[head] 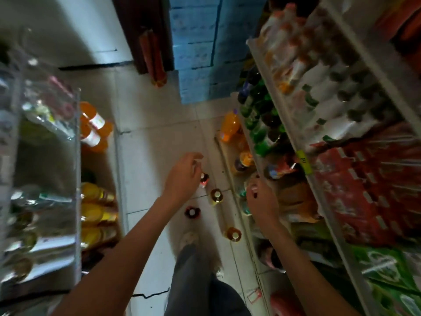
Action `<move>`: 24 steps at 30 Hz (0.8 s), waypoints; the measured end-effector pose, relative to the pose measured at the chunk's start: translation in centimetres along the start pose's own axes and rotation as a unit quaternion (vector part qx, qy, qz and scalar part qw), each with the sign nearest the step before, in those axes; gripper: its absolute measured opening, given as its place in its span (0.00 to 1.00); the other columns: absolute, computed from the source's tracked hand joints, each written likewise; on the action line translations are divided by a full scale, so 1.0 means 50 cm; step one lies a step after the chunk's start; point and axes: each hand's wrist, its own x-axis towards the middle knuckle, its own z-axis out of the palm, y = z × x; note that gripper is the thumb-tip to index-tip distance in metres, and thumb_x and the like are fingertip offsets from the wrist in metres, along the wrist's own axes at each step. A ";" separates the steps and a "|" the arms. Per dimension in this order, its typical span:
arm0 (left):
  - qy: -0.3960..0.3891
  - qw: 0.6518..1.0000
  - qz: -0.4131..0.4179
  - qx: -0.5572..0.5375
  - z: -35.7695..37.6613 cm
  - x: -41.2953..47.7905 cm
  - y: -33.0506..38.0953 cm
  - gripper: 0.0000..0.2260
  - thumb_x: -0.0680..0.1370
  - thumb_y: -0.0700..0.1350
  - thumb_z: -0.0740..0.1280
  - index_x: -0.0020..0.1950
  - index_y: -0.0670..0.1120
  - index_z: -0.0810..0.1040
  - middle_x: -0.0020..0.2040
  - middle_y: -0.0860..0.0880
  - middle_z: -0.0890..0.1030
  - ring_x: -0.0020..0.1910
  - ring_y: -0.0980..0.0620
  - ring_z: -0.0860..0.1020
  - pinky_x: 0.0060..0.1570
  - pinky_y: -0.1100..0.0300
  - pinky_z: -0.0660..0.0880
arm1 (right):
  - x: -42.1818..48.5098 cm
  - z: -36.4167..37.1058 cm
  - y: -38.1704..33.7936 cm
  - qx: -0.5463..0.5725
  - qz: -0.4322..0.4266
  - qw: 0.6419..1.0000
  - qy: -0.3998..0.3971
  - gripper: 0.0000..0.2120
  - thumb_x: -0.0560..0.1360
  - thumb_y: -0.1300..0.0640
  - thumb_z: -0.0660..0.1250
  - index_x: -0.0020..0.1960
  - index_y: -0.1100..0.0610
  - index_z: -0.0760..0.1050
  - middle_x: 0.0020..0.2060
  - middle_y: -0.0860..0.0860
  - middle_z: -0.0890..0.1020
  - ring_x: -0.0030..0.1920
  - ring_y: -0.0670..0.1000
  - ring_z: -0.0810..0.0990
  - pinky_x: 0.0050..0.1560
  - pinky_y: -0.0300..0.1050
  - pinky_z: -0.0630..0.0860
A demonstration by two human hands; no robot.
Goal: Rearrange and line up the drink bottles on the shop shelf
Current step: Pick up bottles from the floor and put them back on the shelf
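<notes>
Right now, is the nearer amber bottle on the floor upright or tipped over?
Upright. The amber bottle stands on the floor, its pale cap facing up toward the camera.

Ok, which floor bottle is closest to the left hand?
The dark, red-labelled bottle farthest up the aisle: the left hand is right beside it, while the other three bottles stand clear of it.

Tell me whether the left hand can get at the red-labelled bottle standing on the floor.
Probably yes: the left hand hangs open right by the red-labelled bottle, nothing between them, and the yellow bottle beside it stands apart.
</notes>
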 end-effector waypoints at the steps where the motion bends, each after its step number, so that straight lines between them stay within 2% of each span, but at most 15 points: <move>1: -0.001 1.000 -0.014 0.001 0.006 -0.001 -0.026 0.10 0.79 0.39 0.61 0.59 0.44 0.77 0.57 0.46 0.77 0.52 0.50 0.77 0.49 0.63 0.69 | 0.011 0.025 0.013 0.001 0.010 1.000 -0.009 0.08 0.79 0.60 0.59 0.55 0.60 0.74 0.45 0.54 0.77 0.48 0.55 0.76 0.44 0.42 0.68; 4: 0.005 0.999 -0.041 0.005 0.026 0.007 -0.117 0.10 0.79 0.40 0.61 0.58 0.43 0.77 0.56 0.46 0.78 0.52 0.48 0.77 0.51 0.55 0.74 | 0.058 0.116 0.053 -0.013 0.025 0.999 -0.027 0.09 0.78 0.60 0.60 0.56 0.60 0.74 0.45 0.53 0.77 0.46 0.51 0.75 0.44 0.41 0.67; 9: 0.033 0.996 -0.070 0.037 0.057 0.044 -0.286 0.09 0.79 0.39 0.61 0.57 0.44 0.77 0.56 0.48 0.78 0.52 0.50 0.77 0.50 0.59 0.73 | 0.150 0.269 0.114 -0.035 0.015 0.998 -0.058 0.06 0.78 0.61 0.60 0.53 0.60 0.74 0.43 0.49 0.74 0.45 0.49 0.74 0.46 0.43 0.70; 13: 0.074 0.988 -0.090 0.098 0.108 0.093 -0.433 0.09 0.79 0.39 0.61 0.56 0.43 0.78 0.55 0.47 0.79 0.51 0.50 0.78 0.47 0.59 0.74 | 0.248 0.407 0.162 -0.071 -0.018 0.994 -0.076 0.05 0.77 0.62 0.61 0.50 0.60 0.74 0.40 0.49 0.73 0.44 0.52 0.75 0.42 0.41 0.67; 16: 0.098 0.976 -0.125 0.147 0.152 0.129 -0.532 0.09 0.79 0.39 0.61 0.57 0.43 0.77 0.56 0.45 0.79 0.50 0.48 0.78 0.44 0.57 0.75 | 0.306 0.503 0.210 -0.071 -0.016 0.990 -0.118 0.10 0.79 0.61 0.57 0.55 0.62 0.74 0.47 0.56 0.77 0.50 0.56 0.76 0.48 0.48 0.74; 19: 0.113 0.968 -0.152 0.167 0.227 0.165 -0.657 0.10 0.79 0.41 0.60 0.58 0.43 0.77 0.57 0.45 0.78 0.48 0.49 0.78 0.41 0.59 0.73 | 0.380 0.630 0.269 -0.082 -0.052 0.981 -0.168 0.15 0.81 0.60 0.53 0.64 0.59 0.72 0.59 0.56 0.76 0.60 0.56 0.73 0.60 0.49 0.71; 21: 0.117 0.966 -0.158 0.169 0.288 0.180 -0.733 0.10 0.79 0.41 0.60 0.59 0.43 0.76 0.57 0.45 0.78 0.49 0.49 0.78 0.42 0.60 0.71 | 0.424 0.717 0.308 -0.076 -0.053 0.974 -0.205 0.18 0.81 0.59 0.55 0.71 0.56 0.67 0.66 0.54 0.72 0.65 0.54 0.69 0.65 0.48 0.68; 24: 0.098 0.971 -0.163 0.148 0.389 0.201 -0.839 0.11 0.79 0.43 0.61 0.60 0.45 0.75 0.59 0.45 0.77 0.50 0.49 0.77 0.46 0.56 0.76 | 0.489 0.844 0.370 -0.075 -0.042 0.963 -0.255 0.24 0.79 0.55 0.61 0.74 0.54 0.61 0.70 0.54 0.67 0.68 0.55 0.67 0.67 0.51 0.67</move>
